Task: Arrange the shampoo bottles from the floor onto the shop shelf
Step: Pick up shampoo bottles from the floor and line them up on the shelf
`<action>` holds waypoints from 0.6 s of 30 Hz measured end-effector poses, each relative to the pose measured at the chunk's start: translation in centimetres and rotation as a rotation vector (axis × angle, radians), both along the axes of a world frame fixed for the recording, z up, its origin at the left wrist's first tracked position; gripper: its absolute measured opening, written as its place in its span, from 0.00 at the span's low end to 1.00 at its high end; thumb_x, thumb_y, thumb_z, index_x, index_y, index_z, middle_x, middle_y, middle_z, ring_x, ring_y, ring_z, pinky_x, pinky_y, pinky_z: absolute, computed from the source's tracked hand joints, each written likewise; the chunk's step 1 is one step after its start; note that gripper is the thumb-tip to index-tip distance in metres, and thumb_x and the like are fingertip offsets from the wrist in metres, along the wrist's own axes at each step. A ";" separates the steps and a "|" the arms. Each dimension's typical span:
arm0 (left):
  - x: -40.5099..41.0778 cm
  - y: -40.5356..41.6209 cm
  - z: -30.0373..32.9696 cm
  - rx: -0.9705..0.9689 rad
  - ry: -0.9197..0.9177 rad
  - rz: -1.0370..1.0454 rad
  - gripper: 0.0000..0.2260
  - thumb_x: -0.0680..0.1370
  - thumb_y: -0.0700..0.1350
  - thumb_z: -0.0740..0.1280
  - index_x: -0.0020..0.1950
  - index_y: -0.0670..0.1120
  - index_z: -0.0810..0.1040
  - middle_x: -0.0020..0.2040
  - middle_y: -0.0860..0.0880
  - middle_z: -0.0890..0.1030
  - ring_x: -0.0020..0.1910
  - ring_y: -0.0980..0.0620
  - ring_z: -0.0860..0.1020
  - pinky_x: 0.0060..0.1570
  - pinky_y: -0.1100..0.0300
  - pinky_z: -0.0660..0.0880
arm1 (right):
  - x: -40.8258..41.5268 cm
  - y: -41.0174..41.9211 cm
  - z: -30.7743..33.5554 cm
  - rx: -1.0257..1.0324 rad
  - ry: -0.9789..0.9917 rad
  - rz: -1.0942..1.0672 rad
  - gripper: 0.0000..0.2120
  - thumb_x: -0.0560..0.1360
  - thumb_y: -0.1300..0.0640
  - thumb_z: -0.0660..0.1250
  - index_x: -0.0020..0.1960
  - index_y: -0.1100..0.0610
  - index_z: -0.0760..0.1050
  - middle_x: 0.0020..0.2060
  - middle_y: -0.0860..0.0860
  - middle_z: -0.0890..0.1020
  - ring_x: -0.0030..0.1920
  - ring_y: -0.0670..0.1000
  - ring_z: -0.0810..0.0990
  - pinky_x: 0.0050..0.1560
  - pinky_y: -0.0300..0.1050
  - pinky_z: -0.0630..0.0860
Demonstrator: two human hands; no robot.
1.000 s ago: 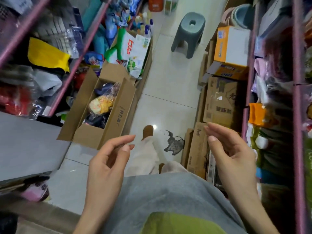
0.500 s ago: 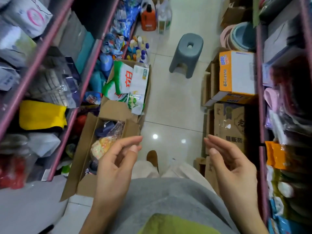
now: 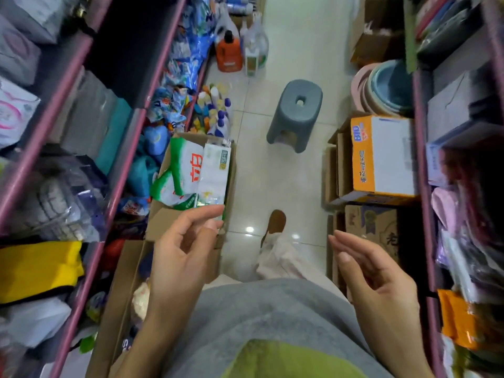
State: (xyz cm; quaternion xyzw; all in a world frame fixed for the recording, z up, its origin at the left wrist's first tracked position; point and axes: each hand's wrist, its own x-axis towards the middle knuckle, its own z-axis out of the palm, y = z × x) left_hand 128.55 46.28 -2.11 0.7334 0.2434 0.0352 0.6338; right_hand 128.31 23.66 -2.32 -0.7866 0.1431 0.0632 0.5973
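Observation:
A cluster of small bottles (image 3: 214, 111) with blue, yellow and white caps stands on the floor by the foot of the left pink shelf (image 3: 152, 85), far ahead of me. My left hand (image 3: 181, 249) hovers at waist height with fingers loosely curled and holds nothing. My right hand (image 3: 373, 276) floats opposite it, fingers relaxed and slightly bent, also holding nothing. Both hands are well short of the bottles.
Two open cardboard boxes line the left side, the far one (image 3: 231, 175) holding green-and-white detergent bags (image 3: 188, 173). A grey stool (image 3: 297, 110) stands mid-aisle. An orange jug (image 3: 228, 54) and a clear jug (image 3: 255, 51) stand beyond. Stacked cartons (image 3: 379, 156) and basins (image 3: 387, 88) crowd the right shelf.
The view has moved forward along the aisle and tilted up, bringing the stool, jugs and bottles closer. Both hands keep the same raised, loose pose.

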 end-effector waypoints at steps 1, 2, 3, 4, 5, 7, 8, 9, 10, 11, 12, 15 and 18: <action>2.1 -0.3 0.0 0.006 0.001 0.006 0.10 0.79 0.37 0.64 0.52 0.49 0.82 0.47 0.51 0.84 0.48 0.49 0.81 0.50 0.56 0.77 | 2.0 -0.4 -0.1 -0.001 -0.001 0.007 0.16 0.75 0.65 0.65 0.53 0.45 0.79 0.49 0.41 0.84 0.52 0.39 0.81 0.50 0.28 0.76; 4.2 -0.7 0.0 0.010 -0.004 0.010 0.10 0.79 0.37 0.63 0.52 0.49 0.82 0.47 0.50 0.84 0.49 0.48 0.81 0.51 0.56 0.77 | 4.0 -0.9 -0.2 -0.004 -0.003 0.016 0.15 0.76 0.64 0.65 0.53 0.45 0.79 0.50 0.41 0.84 0.53 0.39 0.81 0.51 0.29 0.76; 6.2 -1.0 0.0 0.004 -0.012 0.016 0.10 0.78 0.37 0.63 0.53 0.48 0.82 0.47 0.50 0.83 0.50 0.49 0.80 0.52 0.57 0.77 | 6.1 -1.4 -0.1 -0.007 -0.008 0.025 0.15 0.76 0.64 0.65 0.53 0.45 0.79 0.50 0.41 0.84 0.53 0.39 0.81 0.51 0.29 0.76; 8.2 -1.3 0.1 -0.008 -0.020 0.021 0.10 0.78 0.37 0.63 0.53 0.48 0.82 0.48 0.50 0.84 0.50 0.50 0.80 0.51 0.59 0.77 | 8.1 -1.8 -0.1 -0.006 -0.014 0.033 0.16 0.75 0.65 0.65 0.54 0.46 0.79 0.50 0.41 0.84 0.53 0.40 0.81 0.51 0.29 0.76; 10.1 -1.7 0.2 -0.022 -0.024 0.022 0.10 0.78 0.37 0.64 0.52 0.47 0.82 0.48 0.49 0.84 0.50 0.50 0.81 0.50 0.61 0.77 | 10.0 -2.3 -0.1 0.000 -0.016 0.037 0.16 0.75 0.65 0.65 0.54 0.46 0.79 0.50 0.41 0.84 0.53 0.40 0.82 0.50 0.28 0.75; 13.5 -2.4 0.5 -0.037 -0.028 0.012 0.10 0.78 0.37 0.64 0.52 0.48 0.82 0.47 0.50 0.84 0.49 0.52 0.81 0.47 0.64 0.77 | 13.6 -2.8 0.0 0.005 -0.014 0.047 0.16 0.75 0.66 0.65 0.54 0.47 0.79 0.50 0.41 0.84 0.53 0.40 0.82 0.50 0.27 0.74; 15.0 -2.8 0.6 -0.038 -0.027 0.007 0.10 0.78 0.37 0.64 0.52 0.48 0.82 0.46 0.51 0.84 0.48 0.52 0.81 0.46 0.65 0.77 | 15.2 -3.1 0.1 0.001 -0.014 0.057 0.16 0.75 0.67 0.65 0.55 0.47 0.79 0.50 0.41 0.84 0.53 0.40 0.82 0.50 0.26 0.74; 16.4 -3.1 0.6 -0.043 -0.020 0.007 0.10 0.78 0.37 0.64 0.52 0.49 0.82 0.46 0.51 0.84 0.47 0.52 0.81 0.44 0.65 0.77 | 16.8 -3.2 0.1 -0.003 -0.010 0.069 0.16 0.75 0.67 0.65 0.55 0.47 0.79 0.50 0.41 0.84 0.53 0.40 0.82 0.50 0.26 0.74; 17.7 -3.3 0.5 -0.048 -0.009 0.014 0.10 0.78 0.37 0.63 0.52 0.49 0.82 0.46 0.52 0.84 0.47 0.51 0.82 0.43 0.65 0.77 | 18.3 -3.4 0.1 -0.004 -0.003 0.080 0.16 0.75 0.66 0.65 0.55 0.47 0.80 0.50 0.41 0.84 0.53 0.40 0.82 0.50 0.27 0.74; 18.8 -3.5 0.5 -0.052 0.001 0.022 0.11 0.78 0.37 0.64 0.51 0.49 0.82 0.46 0.52 0.84 0.47 0.51 0.82 0.43 0.65 0.78 | 19.6 -3.5 0.1 -0.006 0.006 0.093 0.16 0.76 0.65 0.65 0.55 0.47 0.80 0.50 0.41 0.84 0.53 0.40 0.82 0.51 0.27 0.75; 19.8 -3.5 0.4 -0.054 0.011 0.030 0.10 0.78 0.37 0.64 0.51 0.49 0.82 0.46 0.52 0.84 0.47 0.52 0.82 0.43 0.64 0.78 | 20.9 -3.5 0.2 -0.009 0.015 0.108 0.15 0.76 0.65 0.65 0.55 0.47 0.80 0.50 0.42 0.84 0.54 0.40 0.81 0.52 0.28 0.75; 22.6 -3.2 0.3 -0.067 0.027 0.042 0.07 0.76 0.41 0.67 0.51 0.50 0.82 0.47 0.52 0.84 0.49 0.53 0.82 0.46 0.65 0.78 | 25.2 -2.8 0.5 -0.010 0.026 0.135 0.14 0.76 0.63 0.65 0.55 0.46 0.79 0.51 0.41 0.84 0.54 0.40 0.81 0.52 0.28 0.75; 25.5 -2.5 -0.2 -0.077 0.050 0.052 0.09 0.77 0.38 0.65 0.51 0.49 0.82 0.48 0.53 0.84 0.50 0.55 0.82 0.44 0.69 0.77 | 29.9 -1.7 0.6 -0.008 0.027 0.158 0.14 0.76 0.62 0.65 0.55 0.46 0.79 0.51 0.40 0.84 0.53 0.39 0.81 0.52 0.30 0.76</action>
